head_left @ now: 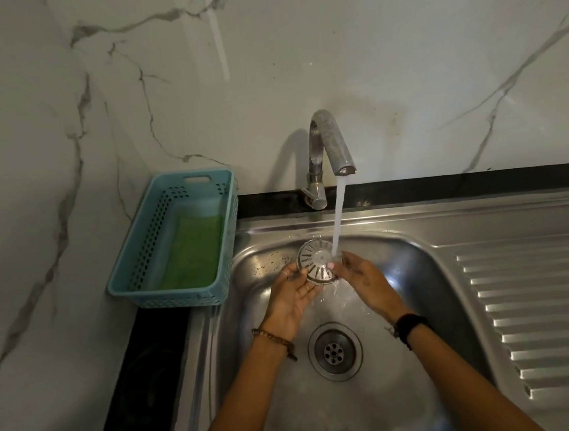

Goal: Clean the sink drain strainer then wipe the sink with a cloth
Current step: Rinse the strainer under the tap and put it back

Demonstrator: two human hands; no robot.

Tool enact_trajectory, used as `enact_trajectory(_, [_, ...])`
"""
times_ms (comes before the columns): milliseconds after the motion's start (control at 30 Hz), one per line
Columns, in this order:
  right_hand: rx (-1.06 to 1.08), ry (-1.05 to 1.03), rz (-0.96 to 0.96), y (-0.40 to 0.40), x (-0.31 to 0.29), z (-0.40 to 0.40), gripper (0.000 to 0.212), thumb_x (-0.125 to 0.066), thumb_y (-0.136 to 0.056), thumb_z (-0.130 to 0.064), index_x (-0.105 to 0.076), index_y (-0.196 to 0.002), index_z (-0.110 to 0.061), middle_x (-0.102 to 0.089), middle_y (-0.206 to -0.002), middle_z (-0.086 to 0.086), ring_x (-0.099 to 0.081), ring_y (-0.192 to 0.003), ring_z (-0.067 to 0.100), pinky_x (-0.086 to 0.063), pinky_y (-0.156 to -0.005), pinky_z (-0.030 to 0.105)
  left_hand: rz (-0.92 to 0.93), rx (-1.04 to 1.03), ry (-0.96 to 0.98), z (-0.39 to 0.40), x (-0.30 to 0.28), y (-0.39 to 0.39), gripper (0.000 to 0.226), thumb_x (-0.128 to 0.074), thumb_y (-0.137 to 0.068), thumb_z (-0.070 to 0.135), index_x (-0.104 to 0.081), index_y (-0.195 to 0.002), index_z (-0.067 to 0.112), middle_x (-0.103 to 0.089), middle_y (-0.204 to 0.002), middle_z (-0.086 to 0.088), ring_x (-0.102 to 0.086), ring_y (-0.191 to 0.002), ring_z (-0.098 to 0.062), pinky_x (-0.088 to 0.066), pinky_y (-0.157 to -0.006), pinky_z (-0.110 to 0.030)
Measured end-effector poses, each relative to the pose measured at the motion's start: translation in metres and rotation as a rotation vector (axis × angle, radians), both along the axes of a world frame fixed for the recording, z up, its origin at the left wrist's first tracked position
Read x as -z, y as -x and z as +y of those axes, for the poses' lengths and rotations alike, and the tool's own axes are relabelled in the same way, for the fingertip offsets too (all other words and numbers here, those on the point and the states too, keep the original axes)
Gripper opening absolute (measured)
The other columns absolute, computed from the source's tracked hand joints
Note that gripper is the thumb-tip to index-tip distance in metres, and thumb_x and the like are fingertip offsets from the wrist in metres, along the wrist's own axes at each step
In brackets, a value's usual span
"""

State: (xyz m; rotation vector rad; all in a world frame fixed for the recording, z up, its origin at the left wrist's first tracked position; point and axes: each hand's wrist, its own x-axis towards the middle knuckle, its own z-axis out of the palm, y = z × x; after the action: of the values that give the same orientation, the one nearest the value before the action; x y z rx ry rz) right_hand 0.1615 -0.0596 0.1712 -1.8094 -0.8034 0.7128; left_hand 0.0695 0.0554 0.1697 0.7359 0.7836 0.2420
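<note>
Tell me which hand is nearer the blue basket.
Left. The left hand holds the strainer's left edge, just right of the blue basket beside the sink. The right hand grips the strainer's right edge, farther from the basket.

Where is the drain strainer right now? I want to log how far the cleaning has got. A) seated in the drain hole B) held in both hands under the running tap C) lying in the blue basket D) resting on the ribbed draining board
B: the strainer is held between the left hand and right hand in the tap's stream, above the open drain.
</note>
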Motion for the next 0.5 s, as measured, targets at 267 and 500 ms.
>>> enact_trajectory(267, [-0.097,0.019,-0.329,-0.006,-0.005,-0.01,0.007,-0.06,-0.086,-0.004,-0.064,-0.09,-0.009,-0.055,-0.105,-0.003,-0.054,-0.099,0.004,-0.05,-0.086,0.016,0.048,0.004,0.237,-0.002,0.002,0.002,0.039,-0.041,-0.095,0.034,-0.053,-0.116,0.003,-0.05,-0.13,-0.026,-0.058,-0.103,-0.032,-0.049,-0.087,-0.04])
enact_trajectory(500, [-0.014,0.369,-0.664,-0.012,0.006,-0.018,0.046,-0.056,-0.086,0.002,-0.059,-0.122,-0.026,-0.027,-0.153,0.007,-0.021,-0.142,0.026,-0.023,-0.117,0.044,0.019,0.01,-0.06,-0.011,0.002,-0.014,0.05,-0.039,-0.084,-0.015,-0.048,-0.126,0.009,-0.057,-0.108,-0.009,-0.059,-0.089,-0.02,-0.059,-0.059,-0.024])
